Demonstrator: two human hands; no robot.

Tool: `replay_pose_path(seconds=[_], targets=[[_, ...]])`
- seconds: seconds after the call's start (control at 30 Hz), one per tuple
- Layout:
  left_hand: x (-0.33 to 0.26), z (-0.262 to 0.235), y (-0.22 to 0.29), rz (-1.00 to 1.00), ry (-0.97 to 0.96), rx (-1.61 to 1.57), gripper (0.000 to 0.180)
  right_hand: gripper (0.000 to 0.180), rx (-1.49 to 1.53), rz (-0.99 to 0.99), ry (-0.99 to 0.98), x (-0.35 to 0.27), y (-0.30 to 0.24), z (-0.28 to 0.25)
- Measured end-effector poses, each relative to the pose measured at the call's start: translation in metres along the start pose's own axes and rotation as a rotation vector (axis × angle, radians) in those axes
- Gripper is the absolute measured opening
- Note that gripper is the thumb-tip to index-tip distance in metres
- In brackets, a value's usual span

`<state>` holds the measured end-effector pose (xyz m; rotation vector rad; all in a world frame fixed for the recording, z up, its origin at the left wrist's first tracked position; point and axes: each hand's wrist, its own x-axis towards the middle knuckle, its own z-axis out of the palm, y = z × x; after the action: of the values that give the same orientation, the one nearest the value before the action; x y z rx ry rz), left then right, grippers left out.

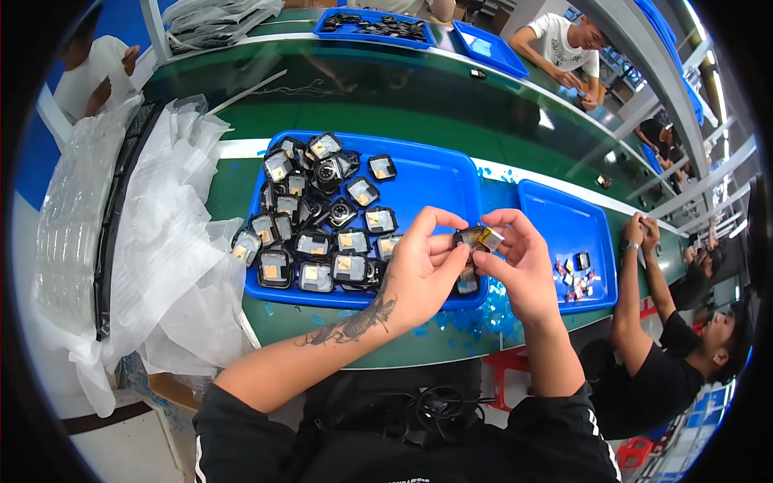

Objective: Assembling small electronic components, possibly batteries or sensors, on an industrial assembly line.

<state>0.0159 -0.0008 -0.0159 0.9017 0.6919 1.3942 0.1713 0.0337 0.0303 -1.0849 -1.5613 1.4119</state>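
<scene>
Both hands meet over the right part of a large blue tray (451,157). My left hand (425,270) is closed on a small black smartwatch case (464,237), its thumb and fingers pinching the edge. In my right hand (523,270), also closed, is a small silver battery (489,237) with a yellow strip, right against the case. Whether the two parts are still joined cannot be seen. Several similar watch cases (352,240) with grey and tan insides lie heaped in the left half of the tray, some partly behind my left hand.
At right, a second blue tray (604,241) holds small loose parts (576,282). Blue scraps (491,314) litter the green bench (386,354). White foam sheets (173,201) are piled at left. Across the bench is a tray of black parts (378,28). A co-worker (668,346) sits close at right.
</scene>
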Motion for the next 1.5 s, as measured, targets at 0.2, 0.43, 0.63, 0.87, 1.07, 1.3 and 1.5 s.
replay_pose_path(seconds=[0.2, 0.43, 0.63, 0.87, 1.07, 1.3, 1.5], targets=[[0.005, -0.004, -0.004, 0.096, 0.123, -0.071, 0.022, 0.039, -0.080, -0.064, 0.002, 0.013, 0.001, 0.013], [0.007, -0.008, -0.006, 0.082, 0.146, -0.034, 0.029, 0.041, -0.121, -0.058, -0.041, 0.029, 0.007, 0.011], [0.000, 0.002, 0.000, 0.376, 0.176, 0.429, 0.054, 0.044, -0.171, 0.084, 0.040, 0.152, 0.003, -0.055], [-0.013, 0.001, 0.001, 1.122, -0.301, 1.279, 0.042, 0.037, -0.583, 0.427, 0.243, 0.256, 0.067, -0.108], [-0.017, 0.007, -0.006, 1.163, -0.342, 1.254, 0.047, 0.040, -0.645, 0.238, 0.319, 0.257, 0.064, -0.125], [-0.013, 0.011, -0.005, 1.187, -0.350, 1.179, 0.041, 0.033, -1.112, -0.297, -0.111, 0.167, 0.014, 0.038], [-0.013, -0.001, -0.004, 1.126, -0.088, 1.178, 0.055, 0.033, -0.949, -0.298, -0.087, 0.161, 0.047, 0.077]])
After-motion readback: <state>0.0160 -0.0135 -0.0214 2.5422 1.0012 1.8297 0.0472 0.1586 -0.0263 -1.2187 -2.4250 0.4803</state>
